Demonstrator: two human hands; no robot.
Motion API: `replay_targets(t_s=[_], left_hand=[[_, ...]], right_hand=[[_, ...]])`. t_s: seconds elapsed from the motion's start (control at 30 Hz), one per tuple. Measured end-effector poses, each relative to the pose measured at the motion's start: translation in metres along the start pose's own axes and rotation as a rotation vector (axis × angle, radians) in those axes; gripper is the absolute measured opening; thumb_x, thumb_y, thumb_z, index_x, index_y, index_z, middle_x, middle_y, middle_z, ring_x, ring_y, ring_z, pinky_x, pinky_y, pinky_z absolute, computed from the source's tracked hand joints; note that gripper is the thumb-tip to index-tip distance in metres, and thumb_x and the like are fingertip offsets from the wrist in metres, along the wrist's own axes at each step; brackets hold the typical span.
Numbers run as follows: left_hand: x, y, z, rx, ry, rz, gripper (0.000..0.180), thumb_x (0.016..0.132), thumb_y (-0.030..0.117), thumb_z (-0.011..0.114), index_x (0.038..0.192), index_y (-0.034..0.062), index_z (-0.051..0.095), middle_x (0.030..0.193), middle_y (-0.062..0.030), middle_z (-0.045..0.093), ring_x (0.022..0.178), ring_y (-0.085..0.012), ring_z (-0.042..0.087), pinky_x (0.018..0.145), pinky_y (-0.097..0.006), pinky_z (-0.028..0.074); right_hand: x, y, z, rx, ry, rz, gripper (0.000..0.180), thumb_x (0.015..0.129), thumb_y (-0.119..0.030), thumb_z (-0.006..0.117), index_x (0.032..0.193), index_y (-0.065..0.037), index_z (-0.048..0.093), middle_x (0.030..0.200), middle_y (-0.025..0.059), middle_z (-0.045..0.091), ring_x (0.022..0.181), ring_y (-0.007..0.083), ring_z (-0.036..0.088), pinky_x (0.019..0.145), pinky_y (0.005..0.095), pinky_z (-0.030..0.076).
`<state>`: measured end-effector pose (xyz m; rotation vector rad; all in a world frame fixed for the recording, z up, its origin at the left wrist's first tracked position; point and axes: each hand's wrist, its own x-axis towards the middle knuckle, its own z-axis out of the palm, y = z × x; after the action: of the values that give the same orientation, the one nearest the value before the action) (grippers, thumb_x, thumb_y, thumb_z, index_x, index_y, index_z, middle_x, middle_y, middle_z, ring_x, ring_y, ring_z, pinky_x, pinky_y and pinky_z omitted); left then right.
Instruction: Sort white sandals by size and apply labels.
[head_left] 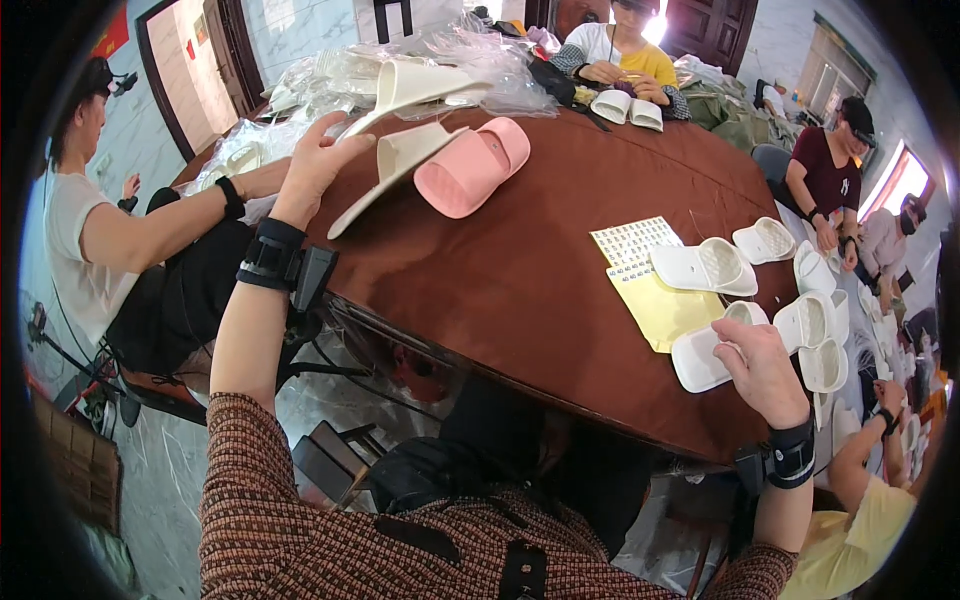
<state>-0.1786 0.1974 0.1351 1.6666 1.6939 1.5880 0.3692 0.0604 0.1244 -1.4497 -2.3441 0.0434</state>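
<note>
My left hand (318, 168) is raised over the table's left part, its thumb and fingers pinching the sole end of a cream slide slipper (415, 85). Just below it is a second cream slipper (385, 175), tilted, and beside that a pink slipper (465, 178). Over at the right edge of the table, my right hand (765, 372) closes its fingers on the side of a white slipper (698, 358). Another white slipper (690, 268) lies just beyond, partly on a yellow sticker sheet (655, 310).
More white slippers (803, 320) crowd the right edge of the brown table (500, 290). Clear plastic bags (340, 80) pile up at the far left. Across the table a person in yellow (650, 60) handles something small behind a white pair. Other people sit left and right.
</note>
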Motion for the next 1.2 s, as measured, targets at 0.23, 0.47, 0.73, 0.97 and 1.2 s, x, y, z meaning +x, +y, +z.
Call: replay_targets(t_s=[0.23,0.47,0.73,0.97,1.2], left_hand=[[-0.004,0.034,-0.007,-0.256,0.035,-0.026,0.058,0.083,0.023,0.075,0.132,0.0,0.054,0.087,-0.0035,0.063,0.071,-0.0067,0.057,0.055,-0.019,0.041],[-0.033,0.063,0.0,-0.203,-0.073,0.116,0.054,0.084,0.021,0.073,0.131,-0.0009,0.054,0.098,-0.0059,0.065,0.087,-0.0092,0.059,0.071,-0.022,0.045],[-0.108,0.105,0.02,-0.244,-0.294,0.216,0.057,0.079,0.013,0.073,0.13,-0.0016,0.054,0.108,-0.0051,0.061,0.101,-0.0138,0.057,0.091,-0.026,0.044],[-0.189,0.096,0.09,0.13,-0.393,0.479,0.071,0.061,0.019,0.086,0.124,0.0042,0.056,0.114,-0.017,0.057,0.11,-0.0327,0.053,0.095,-0.041,0.045],[-0.232,0.092,0.105,0.13,-0.573,0.438,0.08,0.059,0.022,0.084,0.129,0.0012,0.052,0.122,-0.0198,0.05,0.114,-0.0367,0.047,0.099,-0.044,0.04]], right_hand=[[-0.003,-0.008,-0.007,-0.028,-0.031,-0.027,0.023,0.085,-0.011,0.066,0.107,-0.003,0.065,0.078,0.0178,0.066,0.08,0.0344,0.063,0.083,0.0407,0.043],[-0.009,-0.007,-0.006,0.005,-0.008,-0.051,0.023,0.084,-0.011,0.066,0.106,-0.002,0.064,0.074,0.0179,0.064,0.077,0.0355,0.062,0.082,0.04,0.043],[-0.002,-0.012,0.005,0.247,0.087,-0.039,0.046,0.089,-0.009,0.063,0.132,-0.002,0.051,0.104,0.0209,0.067,0.096,0.0336,0.064,0.09,0.0383,0.047],[0.013,-0.031,0.027,0.84,0.171,0.1,0.064,0.096,-0.014,0.06,0.15,-0.001,0.028,0.125,0.0175,0.058,0.104,0.0166,0.059,0.094,0.0299,0.046],[-0.008,-0.019,0.031,0.994,0.144,0.074,0.066,0.096,-0.023,0.063,0.148,0.001,0.03,0.126,0.0084,0.053,0.106,0.0125,0.053,0.092,0.0268,0.044]])
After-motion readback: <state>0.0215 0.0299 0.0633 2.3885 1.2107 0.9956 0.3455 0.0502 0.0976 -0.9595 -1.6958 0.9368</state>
